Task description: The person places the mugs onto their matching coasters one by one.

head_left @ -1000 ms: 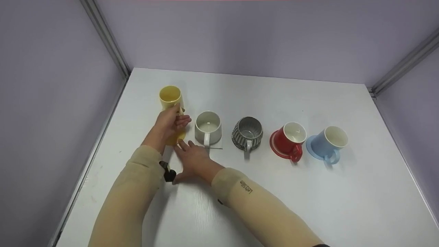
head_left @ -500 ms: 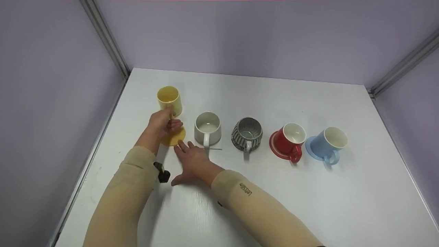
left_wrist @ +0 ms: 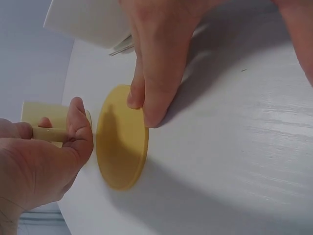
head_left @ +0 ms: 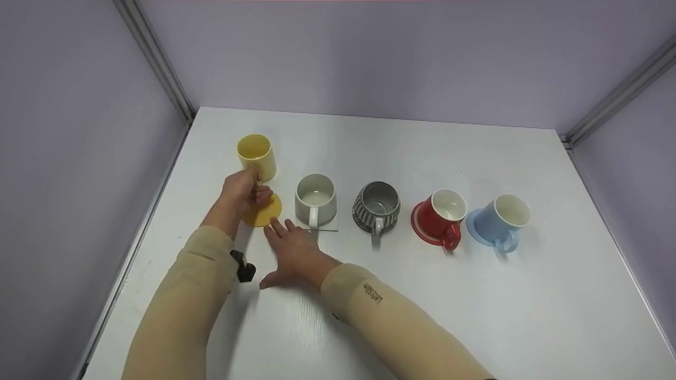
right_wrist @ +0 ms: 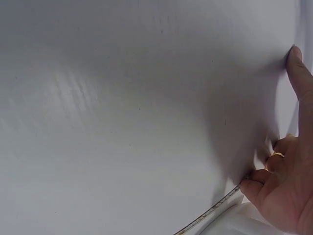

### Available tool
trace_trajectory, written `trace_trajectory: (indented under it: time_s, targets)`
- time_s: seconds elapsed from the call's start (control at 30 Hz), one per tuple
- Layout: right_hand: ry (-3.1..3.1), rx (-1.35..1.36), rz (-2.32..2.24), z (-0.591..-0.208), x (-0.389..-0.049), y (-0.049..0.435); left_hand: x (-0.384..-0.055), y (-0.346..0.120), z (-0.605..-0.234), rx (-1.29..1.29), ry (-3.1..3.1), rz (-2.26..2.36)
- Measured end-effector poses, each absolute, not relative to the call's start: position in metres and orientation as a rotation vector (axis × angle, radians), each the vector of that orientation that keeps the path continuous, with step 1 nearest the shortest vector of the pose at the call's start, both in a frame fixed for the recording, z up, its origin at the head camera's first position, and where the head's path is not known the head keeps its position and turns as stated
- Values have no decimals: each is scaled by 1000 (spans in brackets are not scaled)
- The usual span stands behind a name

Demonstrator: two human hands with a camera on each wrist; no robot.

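Note:
My left hand (head_left: 238,191) grips the handle of a yellow mug (head_left: 260,162), which stands upright behind a round yellow coaster (head_left: 265,212). In the left wrist view the mug's handle (left_wrist: 48,133) lies between thumb and fingers, and the coaster's whole face (left_wrist: 122,147) shows. My right hand (head_left: 297,249) is spread on the white table, its fingertips at the coaster's near right edge. The thumb points back toward me. In the right wrist view, fingertips (right_wrist: 252,188) also lie close to the edge of the thin square coaster (right_wrist: 210,211) under the white mug.
Right of the yellow coaster, a white mug (head_left: 317,203), a grey striped mug (head_left: 377,208), a red mug (head_left: 440,220) and a light blue mug (head_left: 501,217) stand in a row on coasters, handles toward me. Walls enclose the table (head_left: 401,142) behind and at both sides.
My left hand has shifted left with the yellow mug, which has moved slightly left, so more of the yellow coaster shows. The right hand stays at the coaster's edge.

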State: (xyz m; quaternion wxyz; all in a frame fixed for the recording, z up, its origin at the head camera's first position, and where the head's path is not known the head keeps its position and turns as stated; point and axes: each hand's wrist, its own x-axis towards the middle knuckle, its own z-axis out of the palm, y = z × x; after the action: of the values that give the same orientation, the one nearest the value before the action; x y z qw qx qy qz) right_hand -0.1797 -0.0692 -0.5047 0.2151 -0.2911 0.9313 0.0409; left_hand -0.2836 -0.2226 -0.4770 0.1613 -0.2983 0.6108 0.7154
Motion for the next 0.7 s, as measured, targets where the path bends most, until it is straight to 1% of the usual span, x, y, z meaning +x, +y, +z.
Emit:
trace_trajectory:
  time_s: [0.7]
  targets:
    - [2606, -830, 195, -509, -180, -76, -285, -233, -479, -823, 1777, 2065]
